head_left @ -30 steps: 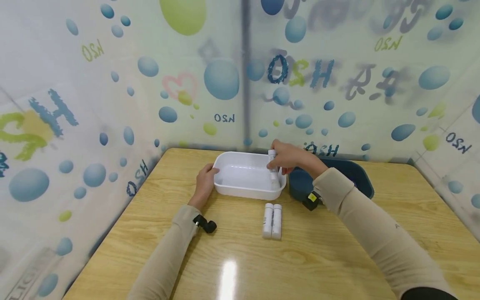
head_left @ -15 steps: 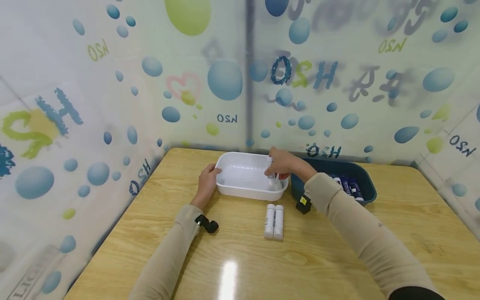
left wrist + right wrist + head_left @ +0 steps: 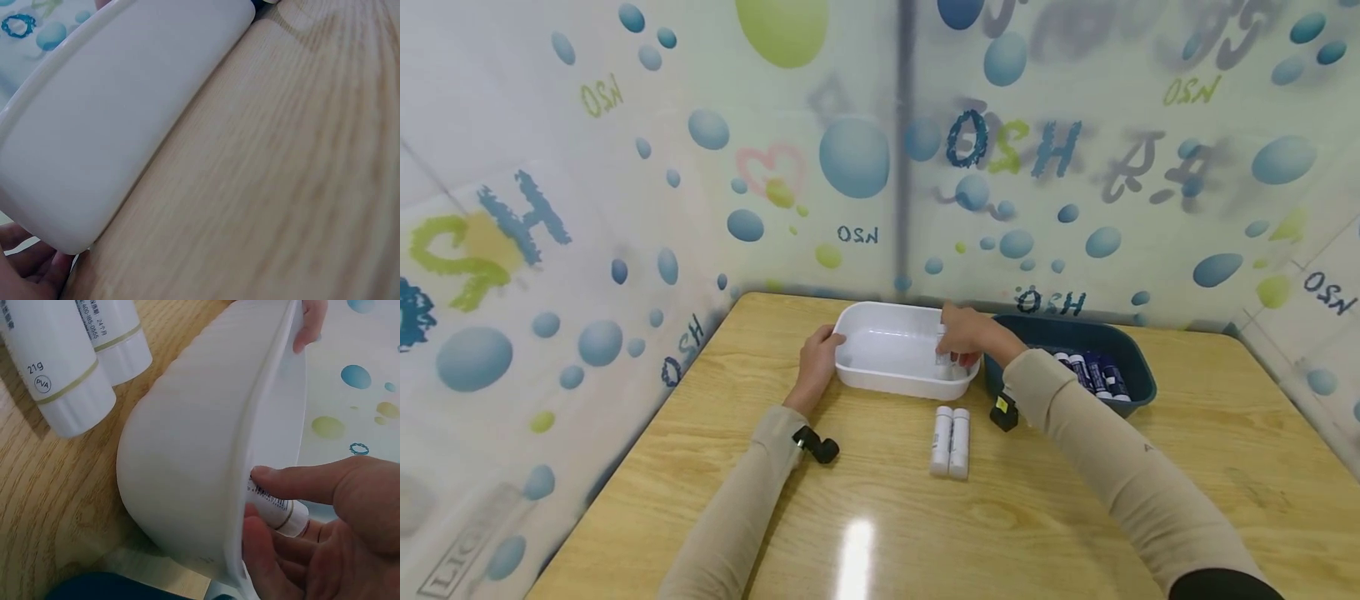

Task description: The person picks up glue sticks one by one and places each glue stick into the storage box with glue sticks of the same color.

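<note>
A white plastic tub sits on the wooden table, its far side close to the wall. My left hand grips its left end, thumb over the rim and fingers outside. At the tub's right end my right hand reaches inside and holds a white glue stick between thumb and fingers. The right wrist view shows the stick's lower part hidden behind the tub wall. In front of the tub, two white glue sticks lie side by side, marked 21g and PVA.
A dark blue bin stands right beside the tub, holding several glue sticks in white and dark blue. My right forearm crosses over its front edge. Behind the wooden table hangs a printed curtain wall.
My right hand has lowered the glue stick into the tub's right end. The forearm has shifted left, showing more sticks in the blue bin. My left hand keeps its grip.
</note>
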`<state>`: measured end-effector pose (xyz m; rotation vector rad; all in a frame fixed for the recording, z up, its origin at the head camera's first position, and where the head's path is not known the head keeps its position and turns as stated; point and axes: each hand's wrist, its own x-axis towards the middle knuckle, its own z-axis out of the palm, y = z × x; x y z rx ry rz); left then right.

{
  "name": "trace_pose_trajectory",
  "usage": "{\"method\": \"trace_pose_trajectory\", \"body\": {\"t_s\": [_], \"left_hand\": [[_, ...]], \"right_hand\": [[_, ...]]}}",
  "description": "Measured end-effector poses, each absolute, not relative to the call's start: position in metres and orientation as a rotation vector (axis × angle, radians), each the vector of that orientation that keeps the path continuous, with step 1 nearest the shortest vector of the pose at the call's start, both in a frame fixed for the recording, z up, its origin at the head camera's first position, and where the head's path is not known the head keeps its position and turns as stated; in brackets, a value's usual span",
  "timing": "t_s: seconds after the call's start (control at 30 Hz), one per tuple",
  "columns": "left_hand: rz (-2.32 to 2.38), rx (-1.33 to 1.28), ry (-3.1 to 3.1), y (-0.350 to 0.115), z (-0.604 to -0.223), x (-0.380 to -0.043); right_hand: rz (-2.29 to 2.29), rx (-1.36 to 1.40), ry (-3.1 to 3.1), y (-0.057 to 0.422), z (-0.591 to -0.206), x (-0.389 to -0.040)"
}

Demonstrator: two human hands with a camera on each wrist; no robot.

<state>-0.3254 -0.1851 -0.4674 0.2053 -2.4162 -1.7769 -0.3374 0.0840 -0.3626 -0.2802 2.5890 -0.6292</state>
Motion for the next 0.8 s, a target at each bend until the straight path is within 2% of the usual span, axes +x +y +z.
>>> {"method": "trace_pose_trajectory", "body": {"t_s": [0.37,0.8], "left_hand": [[-1.755,0.184,-2.404,-0.188,-0.464,-0.329],[-1.774,0.195,-2.4,-0.185,-0.469,-0.326]], "right_hand": [[-0.606,-0.317,2.675,0.08,-0.372,-0.349],[-0.39,-0.223,2.635,0.07,-0.384,-0.359]]}}
